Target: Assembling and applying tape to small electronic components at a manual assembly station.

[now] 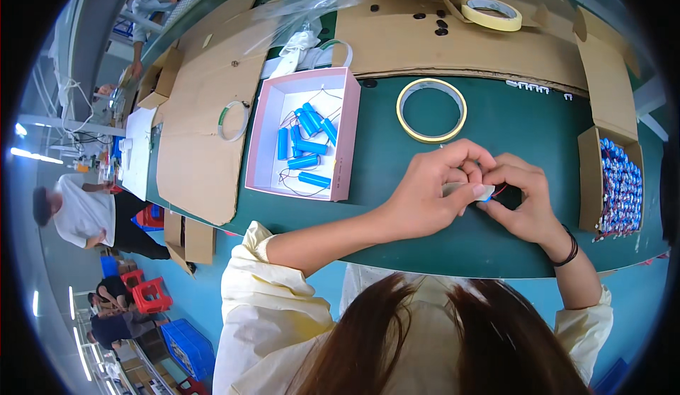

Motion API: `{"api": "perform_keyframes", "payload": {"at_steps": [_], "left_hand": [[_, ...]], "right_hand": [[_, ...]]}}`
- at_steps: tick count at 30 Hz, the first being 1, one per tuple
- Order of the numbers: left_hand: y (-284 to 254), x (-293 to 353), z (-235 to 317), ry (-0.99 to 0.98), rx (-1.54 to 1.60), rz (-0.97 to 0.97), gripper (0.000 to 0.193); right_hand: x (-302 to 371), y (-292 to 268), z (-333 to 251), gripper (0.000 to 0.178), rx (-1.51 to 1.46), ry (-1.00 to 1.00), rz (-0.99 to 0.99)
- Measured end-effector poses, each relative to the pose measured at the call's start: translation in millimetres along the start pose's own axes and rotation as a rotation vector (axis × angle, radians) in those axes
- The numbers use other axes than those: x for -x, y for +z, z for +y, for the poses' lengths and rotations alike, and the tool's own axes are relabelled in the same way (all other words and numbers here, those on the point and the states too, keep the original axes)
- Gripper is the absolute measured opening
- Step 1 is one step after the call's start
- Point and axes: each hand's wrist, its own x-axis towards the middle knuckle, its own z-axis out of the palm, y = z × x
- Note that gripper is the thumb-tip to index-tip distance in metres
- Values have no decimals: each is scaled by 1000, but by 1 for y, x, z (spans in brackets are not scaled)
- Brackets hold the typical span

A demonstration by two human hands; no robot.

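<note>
Above the near part of the green table, my left hand (pixel 435 191) and my right hand (pixel 523 191) meet with fingers closed in a pinch. Between them is a battery cell, mostly hidden: a pale strip of tape (pixel 486 193), a sliver of blue and a thin red wire (pixel 500 189) show. To the left stands a pink-sided box (pixel 347 136) with several blue wired battery cells (pixel 309 146) lying loose in it. A roll of pale yellow tape (pixel 462 115) lies flat just beyond my left hand.
At the right, a cardboard box (pixel 590 182) holds tightly packed blue cells (pixel 620 186). Cardboard sheets (pixel 202 154) cover the table's left and back, with another tape roll (pixel 510 20) and black round pieces (pixel 441 27) behind. A person (pixel 88 211) stands at the left, others farther off.
</note>
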Motion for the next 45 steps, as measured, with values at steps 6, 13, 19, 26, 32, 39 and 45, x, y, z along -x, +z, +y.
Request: {"api": "perform_keyframes", "payload": {"at_steps": [6,13,19,26,32,39,45], "left_hand": [[0,2,1,58,12,-7,25],[-3,6,-1,87,-6,-7,27],[-3,3,-2,186,-70,-9,30],[-2,2,4,137,-27,23,38],[-7,0,2,100,18,-12,48],[-7,-1,0,68,48,-6,48],[-8,-3,1,21,81,-18,48]], "right_hand": [[0,-2,-3,22,-53,59,-19],[0,3,-1,22,-36,85,-41],[1,-1,-4,23,-11,95,-41],[-1,-5,0,23,21,63,-81],[0,-1,0,23,-45,63,-37],[1,1,2,22,-49,63,-35],[0,-1,0,22,-44,71,-40]]}}
